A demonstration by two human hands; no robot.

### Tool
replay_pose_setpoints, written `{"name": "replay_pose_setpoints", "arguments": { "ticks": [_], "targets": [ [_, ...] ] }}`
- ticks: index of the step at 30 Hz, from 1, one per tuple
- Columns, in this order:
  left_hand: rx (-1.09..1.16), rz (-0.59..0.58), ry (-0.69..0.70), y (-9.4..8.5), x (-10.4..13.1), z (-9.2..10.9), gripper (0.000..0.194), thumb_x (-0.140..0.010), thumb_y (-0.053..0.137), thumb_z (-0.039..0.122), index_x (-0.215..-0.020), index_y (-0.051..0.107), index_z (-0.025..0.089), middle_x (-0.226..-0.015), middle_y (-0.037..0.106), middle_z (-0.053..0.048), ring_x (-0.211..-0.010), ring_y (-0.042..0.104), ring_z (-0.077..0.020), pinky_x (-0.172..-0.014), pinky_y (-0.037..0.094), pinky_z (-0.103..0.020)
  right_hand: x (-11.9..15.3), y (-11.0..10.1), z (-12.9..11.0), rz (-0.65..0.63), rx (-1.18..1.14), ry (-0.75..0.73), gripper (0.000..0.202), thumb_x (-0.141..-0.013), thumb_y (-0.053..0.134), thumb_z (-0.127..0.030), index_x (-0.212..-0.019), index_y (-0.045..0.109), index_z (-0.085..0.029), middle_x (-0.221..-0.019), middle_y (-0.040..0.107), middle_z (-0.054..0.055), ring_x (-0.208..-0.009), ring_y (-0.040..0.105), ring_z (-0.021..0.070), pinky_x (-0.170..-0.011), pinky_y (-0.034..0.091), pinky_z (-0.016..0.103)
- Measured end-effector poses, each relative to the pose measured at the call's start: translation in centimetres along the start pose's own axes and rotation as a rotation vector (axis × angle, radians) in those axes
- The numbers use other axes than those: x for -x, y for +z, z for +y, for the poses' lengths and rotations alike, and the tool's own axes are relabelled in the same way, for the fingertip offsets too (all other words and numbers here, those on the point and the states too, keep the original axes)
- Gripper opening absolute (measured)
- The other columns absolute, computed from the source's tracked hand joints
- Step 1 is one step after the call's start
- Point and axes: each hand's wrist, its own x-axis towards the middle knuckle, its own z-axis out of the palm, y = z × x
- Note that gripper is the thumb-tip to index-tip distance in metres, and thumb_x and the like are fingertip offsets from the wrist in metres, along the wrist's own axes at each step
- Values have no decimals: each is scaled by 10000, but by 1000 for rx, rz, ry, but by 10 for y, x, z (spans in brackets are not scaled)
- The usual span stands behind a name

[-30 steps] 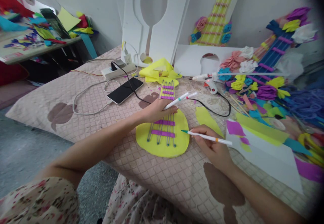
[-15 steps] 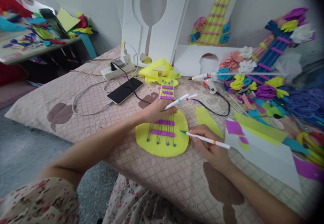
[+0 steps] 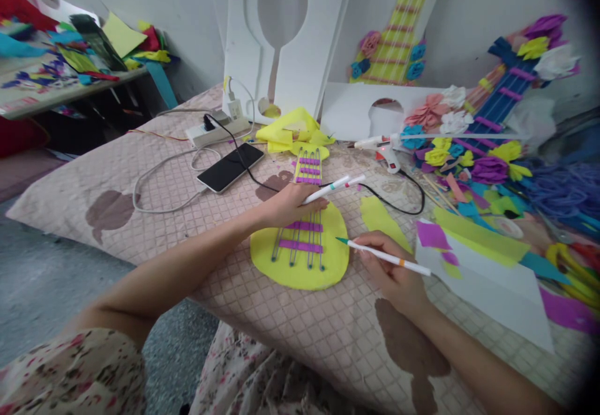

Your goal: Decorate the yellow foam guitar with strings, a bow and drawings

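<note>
A yellow paper guitar (image 3: 335, 265) with purple frets and thin grey strings ending in dark green dots lies flat in front of me. My left hand (image 3: 287, 206) rests across its middle and hides part of the strings. Two white felt-tip pens, one with a teal band (image 3: 328, 190) and one with a red band (image 3: 355, 181), are held in that hand and point right. Closed around a third white felt-tip pen (image 3: 387, 257) is my right hand (image 3: 396, 280). Its green brush tip is over the right edge of the guitar's body; contact cannot be made out.
A black phone (image 3: 229, 168) and a power strip (image 3: 218, 130) with cables lie at the left. Behind stand white foam boards (image 3: 244, 21). On the right are a glue gun (image 3: 387, 155), paper flowers, a blue paper guitar (image 3: 501, 102) and a white sheet (image 3: 492, 296) with scraps.
My right hand and its pen have shifted slightly right, with the green tip closer to the guitar's edge. My left hand stays on the guitar.
</note>
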Motion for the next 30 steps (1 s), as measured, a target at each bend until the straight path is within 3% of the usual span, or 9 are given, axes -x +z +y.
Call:
{"name": "replay_pose_setpoints", "arguments": {
  "ticks": [10,21,26,28,30],
  "targets": [
    [-10,-5,0,0,0,2,276,-932,456,331,-929,640,125,-831,680,-53,-721,606,-143,-647,439,-254,-1,0,0,-23,9,-11,127,-903,523,-220,-1007,594,-234,-920,632,33,-811,591,157,-694,477,275],
    [-33,1,3,0,0,1,245,-922,472,309,-916,636,127,-813,666,-44,-708,593,-136,-638,432,-247,5,0,3,9,-53,74,125,-909,527,-242,-1012,599,-249,-899,633,18,-771,600,140,-651,489,245],
    [-33,2,21,0,1,-1,255,-931,456,320,-930,628,131,-834,664,-48,-719,597,-139,-646,446,-254,10,-3,-2,66,-1,-51,251,-924,475,-184,-1141,578,-258,-989,671,28,-937,628,163,-816,506,286],
    [-36,0,21,1,1,-1,258,-934,451,323,-924,625,132,-833,662,-46,-713,593,-136,-645,447,-254,18,-3,-4,21,-12,-93,320,-932,444,-164,-1213,552,-272,-1006,690,21,-877,651,151,-810,519,292],
    [-39,0,20,1,1,-1,261,-935,452,325,-918,626,131,-822,661,-42,-705,589,-134,-639,442,-252,25,-3,-6,-108,7,-137,349,-928,452,-171,-1245,547,-284,-1039,699,23,-821,667,150,-760,535,291]
  ]
}}
